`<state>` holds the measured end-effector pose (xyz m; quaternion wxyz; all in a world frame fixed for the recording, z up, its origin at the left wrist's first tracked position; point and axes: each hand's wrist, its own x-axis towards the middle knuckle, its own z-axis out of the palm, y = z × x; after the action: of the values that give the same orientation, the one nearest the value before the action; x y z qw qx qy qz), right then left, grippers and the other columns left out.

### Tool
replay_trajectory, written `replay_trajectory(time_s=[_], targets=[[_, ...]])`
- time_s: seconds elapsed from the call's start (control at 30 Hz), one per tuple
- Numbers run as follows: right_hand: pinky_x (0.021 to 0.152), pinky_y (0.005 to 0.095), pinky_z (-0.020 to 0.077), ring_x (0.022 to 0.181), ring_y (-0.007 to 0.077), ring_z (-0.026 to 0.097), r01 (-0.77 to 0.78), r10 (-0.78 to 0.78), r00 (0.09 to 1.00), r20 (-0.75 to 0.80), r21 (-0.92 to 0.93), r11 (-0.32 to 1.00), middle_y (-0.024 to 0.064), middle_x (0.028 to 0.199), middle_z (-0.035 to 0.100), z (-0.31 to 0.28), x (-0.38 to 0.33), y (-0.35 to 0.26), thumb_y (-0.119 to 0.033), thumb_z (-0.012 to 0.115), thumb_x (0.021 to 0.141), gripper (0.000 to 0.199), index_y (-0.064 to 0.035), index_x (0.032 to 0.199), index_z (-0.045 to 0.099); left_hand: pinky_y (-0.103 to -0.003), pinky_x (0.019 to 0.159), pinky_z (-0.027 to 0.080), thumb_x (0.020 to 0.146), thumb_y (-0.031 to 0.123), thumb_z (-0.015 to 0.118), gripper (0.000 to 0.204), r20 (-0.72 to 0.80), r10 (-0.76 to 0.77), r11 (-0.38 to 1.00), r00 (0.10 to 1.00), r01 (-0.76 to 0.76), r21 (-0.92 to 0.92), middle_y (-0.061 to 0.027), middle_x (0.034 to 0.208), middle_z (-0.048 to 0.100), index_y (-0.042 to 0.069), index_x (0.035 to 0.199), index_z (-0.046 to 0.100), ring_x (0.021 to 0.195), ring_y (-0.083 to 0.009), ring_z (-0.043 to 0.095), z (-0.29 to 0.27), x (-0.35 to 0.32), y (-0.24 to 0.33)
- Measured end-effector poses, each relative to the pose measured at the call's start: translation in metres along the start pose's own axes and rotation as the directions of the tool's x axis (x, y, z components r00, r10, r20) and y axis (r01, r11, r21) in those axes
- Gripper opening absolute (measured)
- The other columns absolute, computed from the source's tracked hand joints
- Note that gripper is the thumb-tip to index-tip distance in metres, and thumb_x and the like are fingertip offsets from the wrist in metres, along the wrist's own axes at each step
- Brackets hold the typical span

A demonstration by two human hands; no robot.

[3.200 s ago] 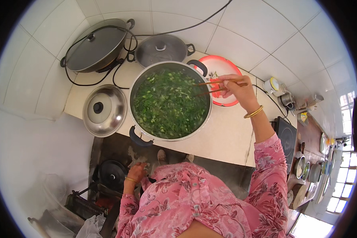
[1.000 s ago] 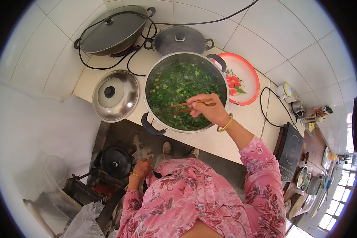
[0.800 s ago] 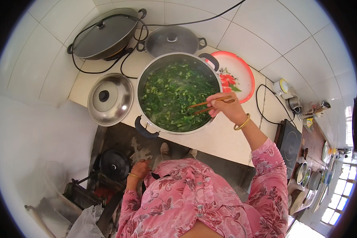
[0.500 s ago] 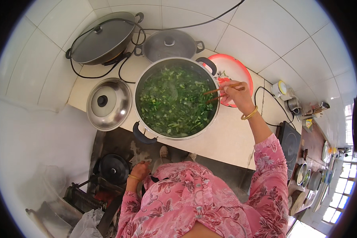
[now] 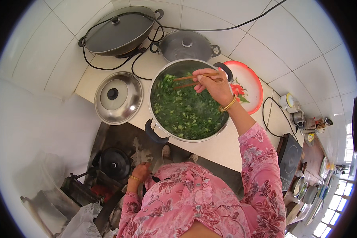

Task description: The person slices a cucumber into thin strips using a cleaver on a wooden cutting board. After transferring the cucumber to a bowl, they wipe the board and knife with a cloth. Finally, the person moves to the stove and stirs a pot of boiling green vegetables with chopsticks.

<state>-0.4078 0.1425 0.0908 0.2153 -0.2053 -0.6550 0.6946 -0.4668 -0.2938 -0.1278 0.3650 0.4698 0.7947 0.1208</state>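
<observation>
My right hand point(image 5: 214, 84) grips a pair of wooden chopsticks point(image 5: 183, 77) over the large steel pot point(image 5: 150, 104). Their tips reach down among the chopped leafy greens point(image 5: 188, 115), at the pot's far left part. The greens float in liquid and fill most of the pot, with faint steam above. A gold bangle circles my right wrist. My left hand point(image 5: 141, 171) hangs low by my side, away from the counter, its fingers loosely curled with nothing visible in them.
Left of the pot lies a steel lid with a glass centre point(image 5: 119, 98). Behind stand a lidded electric wok point(image 5: 121, 31) and a grey lidded pan point(image 5: 185, 47). A red-rimmed white basin point(image 5: 250, 81) holds leaf scraps at right, before an induction cooker point(image 5: 288, 158). A black cable point(image 5: 226, 29) crosses the wall.
My right hand has moved left with the chopsticks, from the pot's right rim to over its far middle. The view has shifted slightly. My left hand stays low at my side.
</observation>
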Motion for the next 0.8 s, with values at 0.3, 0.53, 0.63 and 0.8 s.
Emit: replay_trajectory(time_s=[0.3, 0.53, 0.63, 0.8], targets=[[0.052, 0.032, 0.0569, 0.06, 0.0234, 0.065, -0.146, 0.151, 0.989, -0.01, 0.201, 0.969, 0.0175, 0.082, 0.062, 0.013, -0.014, 0.028, -0.004, 0.054, 0.085, 0.018, 0.0082, 0.096, 0.061, -0.043, 0.081, 0.047, 0.072, 0.017, 0.064, 0.039, 0.062, 0.035, 0.999, 0.997, -0.034, -0.014, -0.0207, 0.1, 0.059, 0.005, 0.108, 0.056, 0.096, -0.0369, 0.057, 0.003, 0.006, 0.001], [0.051, 0.0309, 0.0568, 0.058, 0.0216, 0.064, -0.197, 0.207, 0.97, -0.126, 0.09, 0.976, 0.0169, 0.082, 0.063, -0.05, -0.053, 0.026, -0.005, 0.055, 0.085, 0.02, 0.007, 0.099, 0.061, -0.041, 0.083, 0.047, 0.071, 0.017, 0.066, 0.042, 0.121, 0.023, 0.999, 0.992, -0.028, 0.036, -0.0205, 0.102, 0.06, 0.003, 0.11, 0.056, 0.097, -0.0362, 0.057, -0.001, 0.021, 0.015], [0.05, 0.0271, 0.0553, 0.058, 0.0181, 0.064, -0.174, 0.165, 0.965, -0.203, -0.027, 0.984, 0.0153, 0.083, 0.064, -0.073, -0.069, -0.001, -0.006, 0.055, 0.086, 0.02, 0.006, 0.1, 0.062, -0.041, 0.083, 0.047, 0.071, 0.017, 0.067, 0.043, 0.106, 0.078, 0.996, 0.991, -0.083, 0.041, -0.0211, 0.102, 0.06, 0.002, 0.11, 0.056, 0.098, -0.036, 0.057, 0.012, 0.027, 0.006], [0.053, 0.0215, 0.052, 0.061, 0.0118, 0.063, -0.05, 0.003, 0.985, -0.173, -0.267, 0.962, 0.0093, 0.084, 0.066, -0.101, -0.084, -0.028, -0.007, 0.054, 0.087, 0.02, 0.0029, 0.101, 0.064, -0.041, 0.083, 0.047, 0.07, 0.015, 0.068, 0.044, 0.135, 0.142, 0.985, 0.981, -0.154, 0.081, -0.0219, 0.103, 0.06, 0.001, 0.11, 0.055, 0.097, -0.0365, 0.057, 0.015, 0.031, 0.011]])
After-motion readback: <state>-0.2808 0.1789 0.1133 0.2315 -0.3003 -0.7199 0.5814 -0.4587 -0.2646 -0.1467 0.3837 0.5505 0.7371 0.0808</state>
